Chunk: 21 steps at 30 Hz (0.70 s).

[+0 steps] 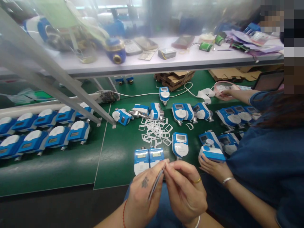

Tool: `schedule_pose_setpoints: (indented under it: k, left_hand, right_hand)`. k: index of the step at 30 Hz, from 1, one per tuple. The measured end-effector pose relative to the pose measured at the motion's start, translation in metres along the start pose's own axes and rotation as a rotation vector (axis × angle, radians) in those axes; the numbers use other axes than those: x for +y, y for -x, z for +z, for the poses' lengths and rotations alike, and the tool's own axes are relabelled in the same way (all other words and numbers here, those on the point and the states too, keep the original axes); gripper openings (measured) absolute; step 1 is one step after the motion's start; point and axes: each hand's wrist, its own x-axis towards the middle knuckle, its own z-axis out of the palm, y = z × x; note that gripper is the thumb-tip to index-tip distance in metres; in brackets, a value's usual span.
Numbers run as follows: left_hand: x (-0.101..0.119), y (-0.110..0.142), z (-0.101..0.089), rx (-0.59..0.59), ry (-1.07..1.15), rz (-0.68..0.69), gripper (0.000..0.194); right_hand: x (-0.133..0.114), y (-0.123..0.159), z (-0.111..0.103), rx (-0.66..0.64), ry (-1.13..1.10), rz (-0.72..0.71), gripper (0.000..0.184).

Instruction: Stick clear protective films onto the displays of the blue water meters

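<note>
Close to my body, both hands meet at the fingertips. My left hand (142, 190) is closed on some thin flat sheets (156, 184), seen almost edge-on, so their faces do not show. The thumb and fingers of my right hand (186, 190) pinch at the top corner of these sheets. Just beyond my hands stand two blue-and-white meters (141, 161) side by side, partly covered by my left hand. Another meter (180, 145) with a small display sits a little to the right. Behind them lies a loose pile of white rectangular frames (155, 130).
More meters (181, 112) form a row behind the pile, and two rows of meters (55, 137) fill the left. A co-worker's hand (215, 169) holds a meter at right; their other hand reaches a pink basket (224, 91). A shelf (142, 68) overhangs the green bench (114, 161).
</note>
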Motion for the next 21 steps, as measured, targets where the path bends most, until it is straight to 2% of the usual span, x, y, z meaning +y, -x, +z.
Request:
schedule_pose_setpoints:
  k: [4,8,10,16,21]
  left_hand:
    - [-0.002,-0.008,-0.011,-0.068,0.07,-0.034,0.027]
    - [-0.004,-0.013,-0.019,-0.157,0.132,-0.062,0.033]
    - [-0.005,-0.013,-0.02,-0.172,0.144,-0.069,0.037]
    - [-0.003,-0.015,-0.018,-0.144,0.128,-0.057,0.037]
    - [-0.004,-0.018,-0.021,-0.18,0.203,-0.083,0.037]
  right_hand:
    - [0.006,-0.004,-0.003,-0.02,0.036,-0.074,0.058]
    - [0.018,0.004,-0.01,-0.195,0.115,-0.222,0.053]
    - [0.023,0.01,-0.013,-0.244,0.14,-0.246,0.049]
    - [0.02,0.013,-0.011,-0.177,0.169,-0.239,0.047]
    - [0.022,0.009,-0.009,-0.133,0.145,-0.183,0.053]
